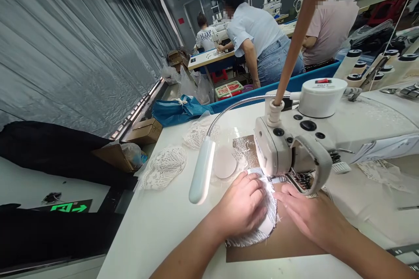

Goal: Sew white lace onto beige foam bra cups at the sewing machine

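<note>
A rounded white lace cup piece (266, 222) lies at the sewing machine head (273, 148), its edge running up toward the presser foot. My left hand (244, 205) rests over the piece with fingers curled onto it, hiding its middle. Close to the needle area, my right hand (304, 209) lies on the brown plate (288, 235) with its fingers stretched out. Its fingertips touch the cup's right edge or lie just beside it; I cannot tell which. The needle itself is hidden.
Lace cups (165, 166) lie to the left, near a round pale disc (225, 162). A lamp (202, 172) on a bendy neck hangs over the table (137, 235). Thread cones (348, 63) stand at the right. Beyond a blue cloth trough (225, 103), several people work.
</note>
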`<action>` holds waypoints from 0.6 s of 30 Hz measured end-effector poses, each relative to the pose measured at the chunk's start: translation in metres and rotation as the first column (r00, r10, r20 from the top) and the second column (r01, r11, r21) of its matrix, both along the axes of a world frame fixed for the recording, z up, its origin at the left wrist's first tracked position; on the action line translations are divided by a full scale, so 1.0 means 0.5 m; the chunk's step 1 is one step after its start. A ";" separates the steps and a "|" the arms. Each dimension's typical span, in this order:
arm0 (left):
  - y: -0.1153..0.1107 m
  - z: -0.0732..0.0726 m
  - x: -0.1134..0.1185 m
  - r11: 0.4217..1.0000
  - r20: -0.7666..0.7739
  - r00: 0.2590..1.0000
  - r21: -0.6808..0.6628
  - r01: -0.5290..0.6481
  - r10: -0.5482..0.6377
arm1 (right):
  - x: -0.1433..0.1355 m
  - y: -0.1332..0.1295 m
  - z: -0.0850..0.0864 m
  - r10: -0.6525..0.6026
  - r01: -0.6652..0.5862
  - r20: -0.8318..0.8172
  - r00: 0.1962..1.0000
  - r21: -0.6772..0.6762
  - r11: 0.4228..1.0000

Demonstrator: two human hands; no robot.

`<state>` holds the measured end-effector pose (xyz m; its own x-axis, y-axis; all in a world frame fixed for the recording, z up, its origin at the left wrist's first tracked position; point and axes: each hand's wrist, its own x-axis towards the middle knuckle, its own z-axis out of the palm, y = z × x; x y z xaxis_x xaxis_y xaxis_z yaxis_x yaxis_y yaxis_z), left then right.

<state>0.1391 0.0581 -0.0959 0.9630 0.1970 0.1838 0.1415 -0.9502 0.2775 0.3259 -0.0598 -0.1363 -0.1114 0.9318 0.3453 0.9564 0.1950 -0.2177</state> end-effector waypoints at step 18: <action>-0.006 -0.028 -0.001 0.998 0.099 0.995 -0.057 -0.009 0.014 | -0.004 0.031 -0.012 -0.108 0.087 0.161 0.981 0.137 0.987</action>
<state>0.1384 0.0551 -0.1098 0.9382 0.2206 0.2667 0.1212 -0.9312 0.3439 0.3238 -0.0445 -0.1425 -0.0885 0.8902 0.4469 0.9928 0.1150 -0.0324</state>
